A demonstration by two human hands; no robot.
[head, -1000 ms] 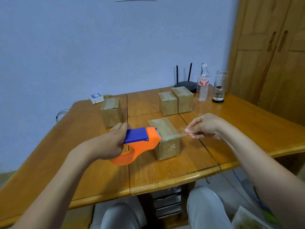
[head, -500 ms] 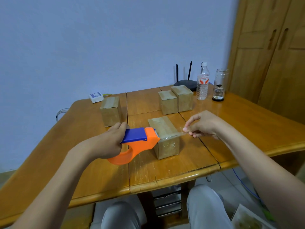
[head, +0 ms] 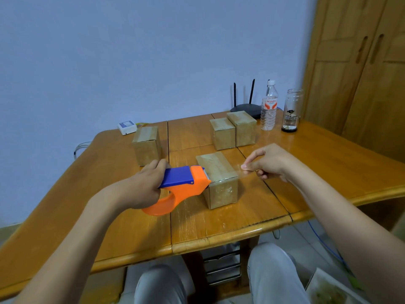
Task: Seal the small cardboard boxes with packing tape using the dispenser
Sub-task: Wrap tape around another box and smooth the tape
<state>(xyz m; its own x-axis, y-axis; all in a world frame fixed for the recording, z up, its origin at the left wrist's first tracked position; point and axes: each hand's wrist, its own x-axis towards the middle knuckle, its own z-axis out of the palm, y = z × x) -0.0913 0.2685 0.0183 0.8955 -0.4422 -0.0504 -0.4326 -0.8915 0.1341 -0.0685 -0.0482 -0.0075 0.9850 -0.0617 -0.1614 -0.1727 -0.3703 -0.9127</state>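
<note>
Wooden table [head: 219, 224]: box [head: 219, 178] between hands, left hand [head: 144, 185] gripping dispenser [head: 182, 185] at nine o'clock, right hand [head: 267, 163] pinching tape [head: 237, 170] at three.

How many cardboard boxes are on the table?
4: the near box beside the tape dispenser, one at far left, and two side by side near the bottle. None seems hidden.

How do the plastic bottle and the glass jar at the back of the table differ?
The plastic bottle narrows to a white cap, while the glass jar is straight-sided with an open top. The bottle wears a white label with orange print; the jar shows a small dark mark and a black base. Both are clear, stand upright, and sit side by side near the table's far edge.
</note>
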